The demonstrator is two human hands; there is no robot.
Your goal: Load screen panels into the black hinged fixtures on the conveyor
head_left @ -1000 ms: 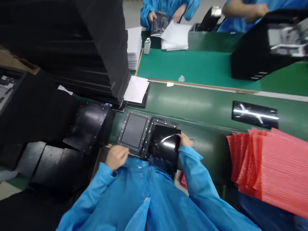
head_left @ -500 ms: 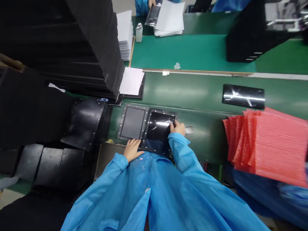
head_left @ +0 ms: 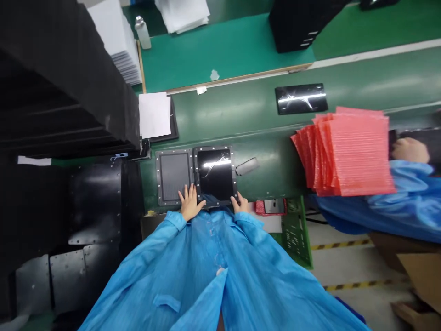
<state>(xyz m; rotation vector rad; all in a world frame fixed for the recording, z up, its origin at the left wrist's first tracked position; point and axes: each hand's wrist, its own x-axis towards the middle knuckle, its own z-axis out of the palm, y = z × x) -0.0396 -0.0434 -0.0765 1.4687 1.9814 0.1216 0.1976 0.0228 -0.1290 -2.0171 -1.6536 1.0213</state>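
Observation:
A flat black hinged frame lies spread on the green bench, with studs along its edges. Its left leaf (head_left: pixel 175 177) has a ribbed grey inside. In the right leaf sits a glossy black panel (head_left: pixel 216 177), with a bright light streak reflected on it. My left hand (head_left: pixel 189 203) rests with spread fingers on the lower edge, near the join of the two leaves. At the lower right corner of the panel, the fingers of my right hand (head_left: pixel 240 203) lie apart, touching the edge. A grey tab (head_left: pixel 247 166) sticks out from the right side.
Pink bubble-wrap pouches (head_left: pixel 358 154) are piled at right, beside a co-worker's hand (head_left: pixel 410 150). Another glossy panel (head_left: pixel 302 99) lies farther back. Tall black stacks (head_left: pixel 69 87) crowd the left. White paper (head_left: pixel 155 115) lies behind the frame; a green crate (head_left: pixel 294 230) stands below right.
My right hand has moved from the panel's right side down to its lower right corner. The panel now sits squarely within the right leaf. The view has swung to the right.

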